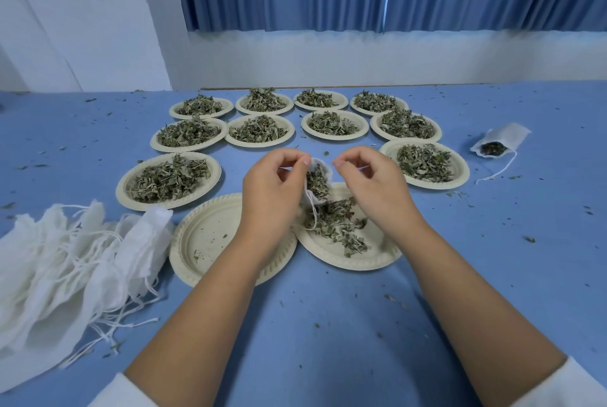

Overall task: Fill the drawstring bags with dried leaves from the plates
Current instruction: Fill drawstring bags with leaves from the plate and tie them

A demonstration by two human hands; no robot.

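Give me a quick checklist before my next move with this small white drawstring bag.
1. Small white cloth drawstring bag pinched by left hand and right hand: ok.
2. Dried green leaves inside it: ok.
3. Bag above the round cream paper plate holding loose leaves: ok.
4. Bag mouth pulled shut: not ok, open.
5. Bag full enough: cannot tell.

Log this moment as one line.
left hand: pinches bag; right hand: pinches bag; bag: part-filled, above near plate; filled bag: far right
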